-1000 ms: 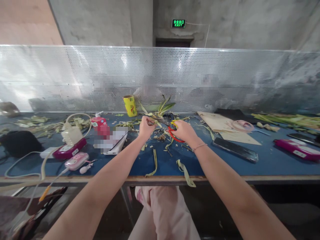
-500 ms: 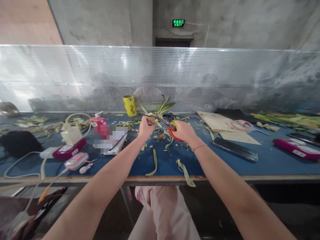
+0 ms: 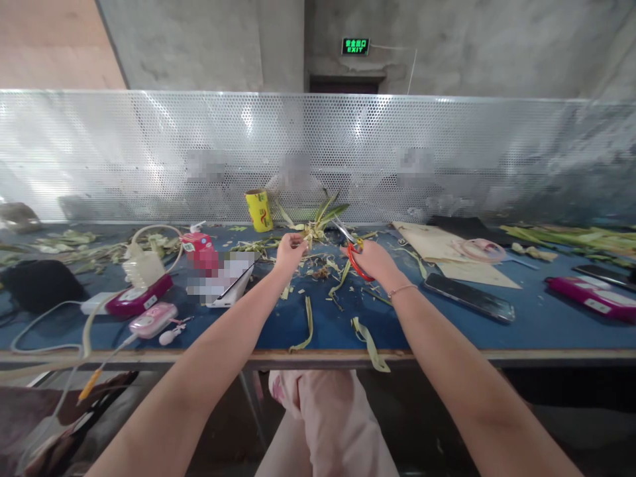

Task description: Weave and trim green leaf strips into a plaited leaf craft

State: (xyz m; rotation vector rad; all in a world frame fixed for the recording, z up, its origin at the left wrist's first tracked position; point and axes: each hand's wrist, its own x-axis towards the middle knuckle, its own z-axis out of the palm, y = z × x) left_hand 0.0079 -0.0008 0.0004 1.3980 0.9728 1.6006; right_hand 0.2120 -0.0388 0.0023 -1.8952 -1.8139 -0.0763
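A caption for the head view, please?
Left hand pinches a leafy stalk; right hand holds red scissors over blue table.

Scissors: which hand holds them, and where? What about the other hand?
Right hand holds the scissors by their red handles; left hand pinches a leafy stalk by one end.

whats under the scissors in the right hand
Pale green leaf scraps lie scattered on the blue table below the red-handled scissors, which the right hand holds. The left hand pinches a leaf bunch beside them. Whatever lies beneath the right hand is covered.
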